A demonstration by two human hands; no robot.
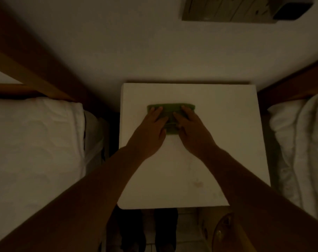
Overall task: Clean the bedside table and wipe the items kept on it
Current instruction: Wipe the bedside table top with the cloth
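The room is dim. A white bedside table (218, 142) stands in the middle of the view, with its far edge against the wall (136, 51). A folded green cloth (171, 108) lies on the tabletop, in the far half and a little left of the centre.

The left hand (151, 131) and the right hand (194, 133) both rest on the cloth, palms down and side by side. The fingers are stretched out flat and point toward the wall. They press on the cloth from above and do not close around it. The near part of the cloth is covered by the hands, and only its far strip and a small piece between the hands are visible. The two bare forearms come from the near corners of the view.

A faint stain (198, 184) shows on the near part of the tabletop.

A bed with white bedding (36, 142) is to the left of the table, and another bed with white bedding (300, 142) is to the right.
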